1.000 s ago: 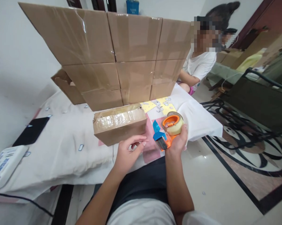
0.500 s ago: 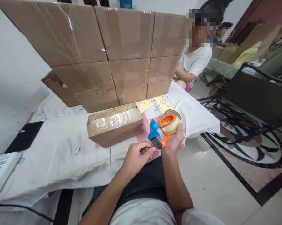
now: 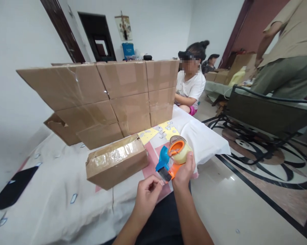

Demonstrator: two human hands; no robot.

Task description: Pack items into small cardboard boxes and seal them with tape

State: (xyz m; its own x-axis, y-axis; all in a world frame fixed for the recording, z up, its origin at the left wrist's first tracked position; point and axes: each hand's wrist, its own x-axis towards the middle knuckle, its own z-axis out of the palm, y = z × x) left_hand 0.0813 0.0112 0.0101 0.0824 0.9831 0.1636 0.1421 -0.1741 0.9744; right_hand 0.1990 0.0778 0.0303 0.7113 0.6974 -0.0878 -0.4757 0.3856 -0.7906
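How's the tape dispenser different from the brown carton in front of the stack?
The tape dispenser is in the right hand; the brown carton rests on the tablecloth. The dispenser is orange, blue and black; the carton brown. The carton is bigger than the dispenser. Both carry tape: a roll on the dispenser, a shiny layer atop the carton.

Wall [image 3: 155,27]: white as we see it, scroll [image 3: 124,27] hung up.
Doorway [image 3: 90,32]: dark, left of the scroll from our side.
Floor [image 3: 217,194]: pale, glossy, with a round pattern [image 3: 291,173] to our right.
Chair [image 3: 265,115]: dark, standing over the pattern.
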